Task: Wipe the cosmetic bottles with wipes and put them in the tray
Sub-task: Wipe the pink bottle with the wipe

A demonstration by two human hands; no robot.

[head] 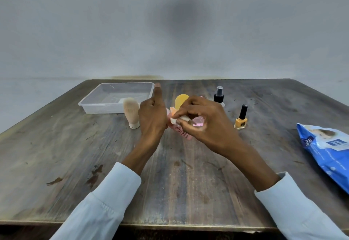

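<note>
Fingers [176, 116] of right hand [204, 120] pinch a wipe [172, 120], rubbing the pink bottle [181, 131] gripped by left hand [153, 115]; next, the tray [90, 105] near worktop's far-left corner.

Blue wipes pack [328, 152], right table edge: white letters "mee mee", rest blurred. Pink bottle [182, 133] between hands: dark lettering, unreadable.

Left hand [153, 116] grips pink bottle [182, 133]; right hand [203, 119] pinches wipe [174, 120].
</note>
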